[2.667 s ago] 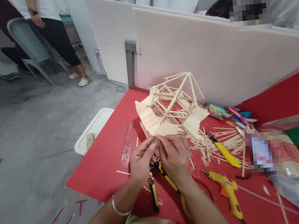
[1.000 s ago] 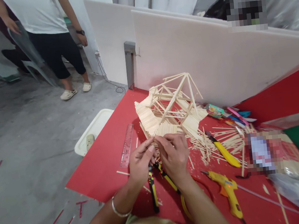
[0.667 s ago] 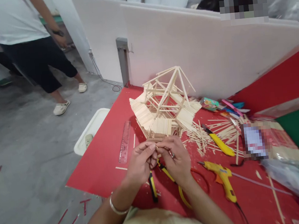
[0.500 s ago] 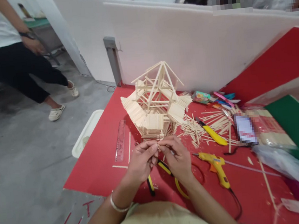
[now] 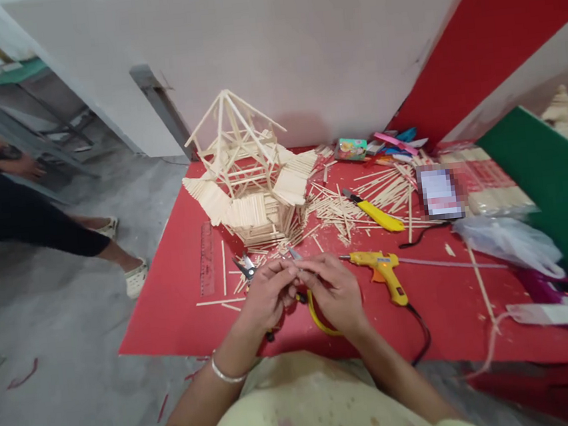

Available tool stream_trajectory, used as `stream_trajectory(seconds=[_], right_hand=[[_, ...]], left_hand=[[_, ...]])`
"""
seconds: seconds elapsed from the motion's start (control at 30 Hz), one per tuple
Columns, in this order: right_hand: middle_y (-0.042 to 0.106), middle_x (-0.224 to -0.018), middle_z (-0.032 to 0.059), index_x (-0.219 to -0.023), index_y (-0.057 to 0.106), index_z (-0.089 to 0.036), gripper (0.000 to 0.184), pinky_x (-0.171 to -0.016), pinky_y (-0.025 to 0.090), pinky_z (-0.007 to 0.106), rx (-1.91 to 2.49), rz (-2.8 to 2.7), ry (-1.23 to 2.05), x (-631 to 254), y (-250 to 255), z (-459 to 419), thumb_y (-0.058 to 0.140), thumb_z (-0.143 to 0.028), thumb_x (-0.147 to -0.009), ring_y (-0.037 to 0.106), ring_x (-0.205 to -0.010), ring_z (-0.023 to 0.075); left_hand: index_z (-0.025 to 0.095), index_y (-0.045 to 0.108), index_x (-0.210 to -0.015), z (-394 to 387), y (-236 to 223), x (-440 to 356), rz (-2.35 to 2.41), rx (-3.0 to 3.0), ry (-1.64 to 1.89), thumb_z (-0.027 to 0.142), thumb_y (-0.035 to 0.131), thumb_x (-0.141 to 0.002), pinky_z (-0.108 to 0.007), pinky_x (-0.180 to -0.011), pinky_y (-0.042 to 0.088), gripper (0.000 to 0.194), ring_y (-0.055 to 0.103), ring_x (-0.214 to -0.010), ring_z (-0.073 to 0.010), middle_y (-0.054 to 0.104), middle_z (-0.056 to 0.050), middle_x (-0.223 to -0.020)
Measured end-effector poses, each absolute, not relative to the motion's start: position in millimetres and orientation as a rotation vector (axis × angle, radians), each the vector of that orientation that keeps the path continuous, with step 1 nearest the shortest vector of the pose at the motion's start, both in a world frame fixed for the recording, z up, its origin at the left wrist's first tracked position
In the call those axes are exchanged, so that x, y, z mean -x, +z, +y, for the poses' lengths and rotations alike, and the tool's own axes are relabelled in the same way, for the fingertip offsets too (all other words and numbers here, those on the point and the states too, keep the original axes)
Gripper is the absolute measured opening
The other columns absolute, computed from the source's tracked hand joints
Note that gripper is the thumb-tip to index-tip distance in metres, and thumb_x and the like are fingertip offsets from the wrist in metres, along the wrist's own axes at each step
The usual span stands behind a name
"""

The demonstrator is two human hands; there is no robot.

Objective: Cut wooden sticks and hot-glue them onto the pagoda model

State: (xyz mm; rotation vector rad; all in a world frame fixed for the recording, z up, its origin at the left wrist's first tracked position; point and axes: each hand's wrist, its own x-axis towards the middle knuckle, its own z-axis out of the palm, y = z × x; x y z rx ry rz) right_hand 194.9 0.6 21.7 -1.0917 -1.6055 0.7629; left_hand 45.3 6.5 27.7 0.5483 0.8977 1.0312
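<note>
- White panel (image 5: 298, 51) standing behind everything, right up along the table's back edge.
- Red table (image 5: 163, 318), front-left corner poking out over the gray floor.
- Person (image 5: 27, 211) off past the left edge, dark pants and light clogs.
- Green board (image 5: 537, 182) tilted over at the right side.
- Stick model (image 5: 246, 210), the main thing here: sits near the back edge, toward the back-left corner, pointy open frame up top and slatted flaps around it.
- Loose sticks (image 5: 382, 193) fanned out just right of the model.
- Left hand (image 5: 271, 291) and right hand (image 5: 336, 291) meet over the front half, fingertips pinched together. Might be a bit of something in there, but it's too small to tell.
- Yellow glue gun (image 5: 373, 258) right of the hands, nozzle pointing at them.
- Yellow utility knife (image 5: 382, 217) between the glue gun and those sticks.
- Clear ruler (image 5: 207, 259) near the left edge.
- Cutting pliers (image 5: 245, 267) by the left hand, partly hidden.
- Bracelet (image 5: 226, 371) on the left wrist.
</note>
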Motion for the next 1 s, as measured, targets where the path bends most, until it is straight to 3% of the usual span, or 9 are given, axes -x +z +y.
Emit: stream_trajectory(seconds=[0.27,1.0], right_hand=[[0.066,-0.087,0.0002,-0.094,0.074,-0.025,0.013,-0.075,0.05,0.025,1.101,-1.387,0.959,-216.1,8.7,-7.4,0.062,-0.027,-0.092,0.063,-0.083,0.012],[0.065,-0.082,-0.0008,-0.083,0.072,-0.024,0.005,-0.071,0.053,0.028,0.918,-1.224,1.114,-224.0,-18.6,-6.1,0.07,-0.028,-0.085,0.063,-0.077,0.0125]], left_hand=[[0.011,0.071,-0.083,-1.8,21.9,-65.8,0.935,-0.608,0.991,0.032,0.086,-0.066,-0.013,-0.036,0.032,0.031,0.045,-0.045,-0.0035,0.059,0.001,-0.061],[0.012,0.066,-0.079,-6.9,16.4,-75.0,0.876,-0.531,0.892,0.029,0.087,-0.066,-0.011,-0.037,0.028,0.03,0.043,-0.047,-0.0031,0.055,0.002,-0.059]])
